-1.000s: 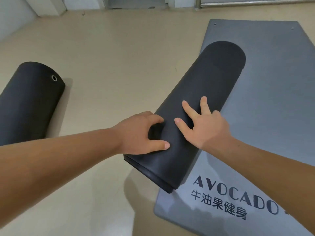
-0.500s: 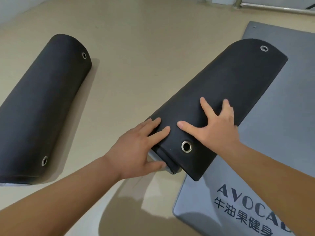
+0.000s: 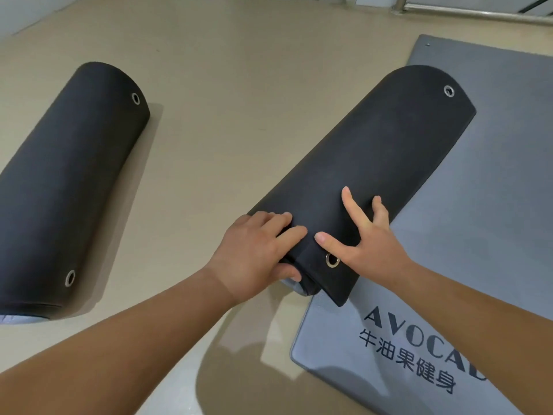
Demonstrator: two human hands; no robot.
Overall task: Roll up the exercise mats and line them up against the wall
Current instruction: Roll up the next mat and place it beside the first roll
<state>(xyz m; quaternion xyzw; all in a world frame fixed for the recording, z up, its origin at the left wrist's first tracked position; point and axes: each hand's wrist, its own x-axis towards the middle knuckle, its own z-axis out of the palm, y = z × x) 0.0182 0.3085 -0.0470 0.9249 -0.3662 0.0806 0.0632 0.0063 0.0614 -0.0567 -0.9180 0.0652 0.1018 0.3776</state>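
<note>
The black roll [image 3: 374, 151] is gripped by the left hand [image 3: 254, 256] and pressed by the straight fingers of the right hand [image 3: 371, 244]. "AVOCAD 牛油果健身" is printed on the grey mat [image 3: 478, 235].

Soft, even light fills the room, bright enough to show everything without harsh glare. It seems to come from overhead and somewhat to the left: the left roll [image 3: 65, 181] lays a faint, blurred shadow on the beige floor [image 3: 227, 94] along its right side, and the left forearm [image 3: 134, 333] casts a darker, soft-edged patch beneath and to the right of itself. The centre roll [image 3: 374, 151] reads as flat matte black with little texture, while its near eyelet [image 3: 332, 260] catches a small bright glint. Focus is sharp in the middle, and the lettering [image 3: 419, 339] on the flat grey mat [image 3: 478, 235] is crisp. Wide-angle distortion swells the forearms at the lower edge and slants the rail [image 3: 478, 13] at the upper right.
</note>
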